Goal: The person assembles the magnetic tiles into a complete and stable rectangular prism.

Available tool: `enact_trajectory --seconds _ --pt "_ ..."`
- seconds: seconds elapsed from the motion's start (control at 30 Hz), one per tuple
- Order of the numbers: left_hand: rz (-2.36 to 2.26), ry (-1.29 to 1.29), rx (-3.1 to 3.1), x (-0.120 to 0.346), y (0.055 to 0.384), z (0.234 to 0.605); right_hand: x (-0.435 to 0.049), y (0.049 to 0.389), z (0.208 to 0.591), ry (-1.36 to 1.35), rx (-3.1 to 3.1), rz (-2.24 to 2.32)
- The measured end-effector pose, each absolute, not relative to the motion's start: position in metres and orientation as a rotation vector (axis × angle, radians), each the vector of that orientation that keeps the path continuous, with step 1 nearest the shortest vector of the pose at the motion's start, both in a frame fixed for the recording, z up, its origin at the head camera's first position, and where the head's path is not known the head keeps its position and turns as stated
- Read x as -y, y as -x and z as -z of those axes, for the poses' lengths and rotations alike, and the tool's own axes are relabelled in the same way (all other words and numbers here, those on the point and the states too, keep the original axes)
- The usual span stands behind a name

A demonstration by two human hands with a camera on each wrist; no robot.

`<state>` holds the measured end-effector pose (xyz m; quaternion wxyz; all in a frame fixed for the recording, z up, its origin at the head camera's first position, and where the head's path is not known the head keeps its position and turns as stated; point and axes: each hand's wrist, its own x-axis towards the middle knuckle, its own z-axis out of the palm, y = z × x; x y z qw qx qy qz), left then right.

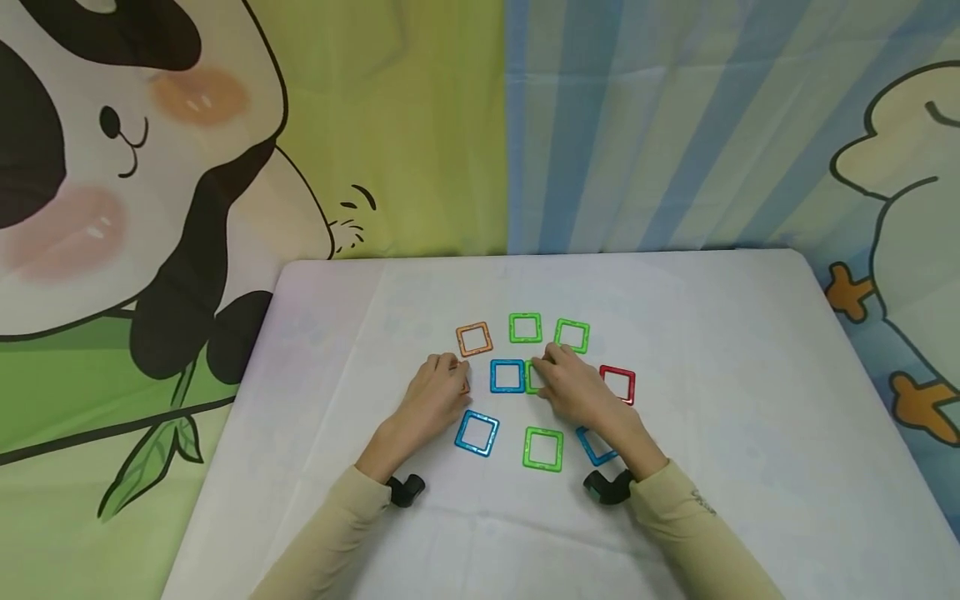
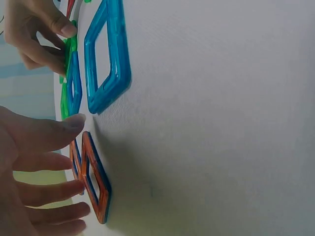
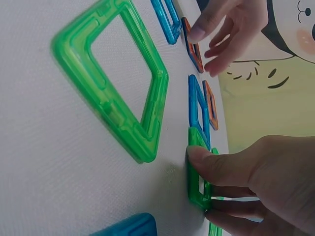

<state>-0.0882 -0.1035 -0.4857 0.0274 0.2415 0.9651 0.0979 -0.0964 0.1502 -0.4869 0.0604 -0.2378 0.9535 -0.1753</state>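
My right hand [image 1: 581,396] pinches a green square frame tile [image 3: 193,172], thumb on its near edge and fingers at its far side. In the head view that tile lies edge to edge with a blue square tile [image 1: 507,364] on its left. My left hand [image 1: 431,392] is over an orange square tile [image 2: 105,199], which it mostly hides from above. Its fingers [image 2: 49,191] are spread and fairly straight beside that tile; whether they touch it I cannot tell.
Around the hands lie another orange tile [image 1: 460,342], green tiles [image 1: 525,340] at the back, a red tile [image 1: 632,387] at right, and a blue tile [image 1: 493,439], a green tile [image 1: 543,467] and another blue tile [image 1: 586,447] in front. All rest on the white tabletop [image 1: 750,375].
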Motion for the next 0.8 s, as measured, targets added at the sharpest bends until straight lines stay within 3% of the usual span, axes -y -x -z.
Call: enact_trajectory --seconds 0.8 --pt "-0.217 -0.748 -3.013 0.1019 0.0897 0.4860 -0.1483 0.0945 0.4834 0.691 -2.872 0.548"
